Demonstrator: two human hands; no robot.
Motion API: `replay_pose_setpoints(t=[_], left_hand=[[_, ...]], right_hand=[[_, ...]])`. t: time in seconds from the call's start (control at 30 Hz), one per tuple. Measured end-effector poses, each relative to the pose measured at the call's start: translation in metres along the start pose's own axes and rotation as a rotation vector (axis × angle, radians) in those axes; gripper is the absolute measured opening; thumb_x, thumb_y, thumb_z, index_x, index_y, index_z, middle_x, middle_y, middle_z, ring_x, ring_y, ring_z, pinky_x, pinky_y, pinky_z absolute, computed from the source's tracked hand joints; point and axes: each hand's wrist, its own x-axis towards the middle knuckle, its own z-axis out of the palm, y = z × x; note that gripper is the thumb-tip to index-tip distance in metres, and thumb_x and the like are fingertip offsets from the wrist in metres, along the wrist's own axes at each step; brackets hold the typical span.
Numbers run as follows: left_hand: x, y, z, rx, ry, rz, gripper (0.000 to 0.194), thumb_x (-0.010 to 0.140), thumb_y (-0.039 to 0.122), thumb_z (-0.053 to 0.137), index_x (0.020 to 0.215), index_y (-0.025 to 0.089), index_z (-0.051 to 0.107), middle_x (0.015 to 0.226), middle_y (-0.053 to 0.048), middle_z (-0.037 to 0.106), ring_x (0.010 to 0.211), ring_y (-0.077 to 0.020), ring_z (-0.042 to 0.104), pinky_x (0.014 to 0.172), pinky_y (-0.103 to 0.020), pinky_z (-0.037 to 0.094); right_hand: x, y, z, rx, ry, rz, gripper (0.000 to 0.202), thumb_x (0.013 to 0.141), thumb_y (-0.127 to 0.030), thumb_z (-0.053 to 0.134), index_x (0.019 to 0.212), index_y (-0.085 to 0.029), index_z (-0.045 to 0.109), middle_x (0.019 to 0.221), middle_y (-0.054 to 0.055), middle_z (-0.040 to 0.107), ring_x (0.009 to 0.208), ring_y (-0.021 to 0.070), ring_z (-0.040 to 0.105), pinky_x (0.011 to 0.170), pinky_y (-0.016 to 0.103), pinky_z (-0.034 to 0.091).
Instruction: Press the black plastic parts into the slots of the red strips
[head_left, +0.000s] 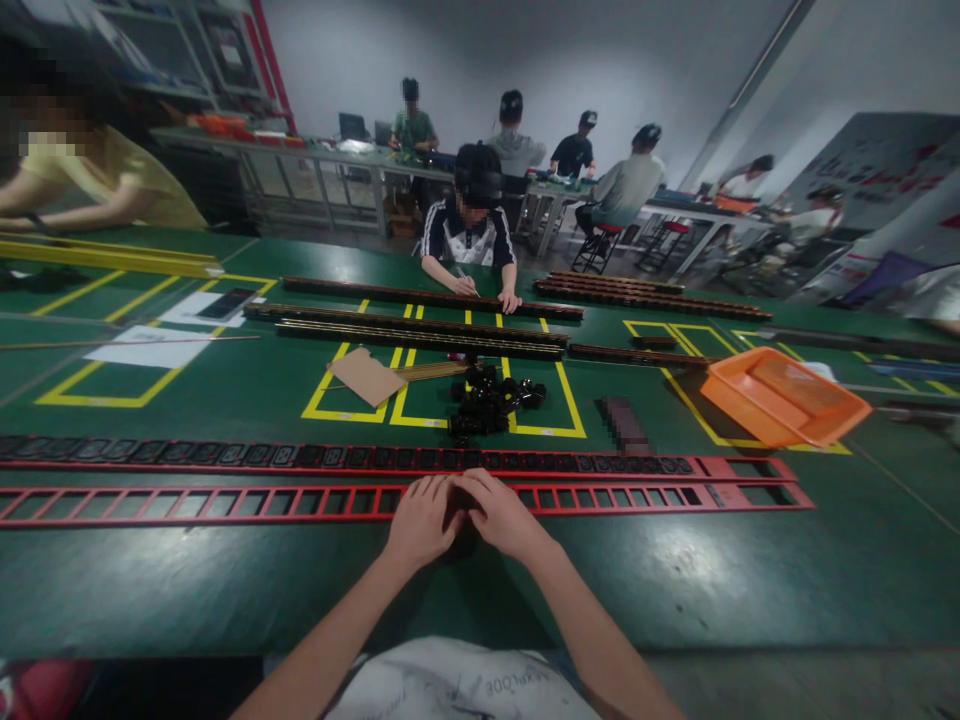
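My left hand [424, 518] and my right hand [501, 515] meet at the fingertips over the near red slotted frame [300, 503], a long ladder-like strip with rectangular openings. The fingers of both hands are curled and closed; anything between them is hidden. Just behind lies a second red frame [709, 467], parallel to the first, with black square pieces [405, 458] in most of its slots. A heap of small black parts [484, 400] sits on the table beyond the frames, straight ahead of my hands.
An orange basket [787, 395] stands tilted at the right. A cardboard piece [365, 378] and long dark rails [420, 335] lie farther back on the green table [225, 590]. Opposite, a co-worker [471, 225] leans over a rail, holding a pen-like tool. Another person [112, 180] sits at left.
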Motion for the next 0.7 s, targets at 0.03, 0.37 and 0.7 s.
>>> replay_pose_setpoints(t=[0.03,0.37,0.7], left_hand=[[0.000,0.000,-0.001,0.000,-0.003,0.001,0.039,0.089,0.034,0.052,0.123,0.016,0.050,0.118,-0.012,0.060,0.110,-0.0292,0.053,0.097,-0.044,0.041],[0.004,0.008,-0.016,-0.091,-0.041,-0.015,0.029,0.085,0.025,0.053,0.113,0.019,0.052,0.110,-0.008,0.060,0.102,-0.0261,0.053,0.092,-0.042,0.041],[0.001,0.004,-0.009,-0.095,-0.013,-0.010,0.035,0.084,0.026,0.054,0.118,0.019,0.054,0.116,-0.009,0.061,0.107,-0.0266,0.053,0.095,-0.043,0.040]], right_hand=[[0.000,0.001,-0.001,0.010,-0.004,0.000,0.065,0.077,0.001,0.049,0.136,-0.026,0.047,0.133,0.006,0.052,0.121,0.0195,0.054,0.104,0.035,0.046],[-0.009,0.019,0.008,-0.128,0.051,0.074,0.041,0.084,-0.020,0.066,0.124,-0.021,0.057,0.123,0.009,0.062,0.115,0.0253,0.055,0.101,0.046,0.043],[-0.009,0.021,0.013,-0.203,0.049,0.109,0.030,0.093,-0.028,0.059,0.122,-0.023,0.058,0.120,0.007,0.064,0.113,0.0230,0.056,0.101,0.042,0.041]])
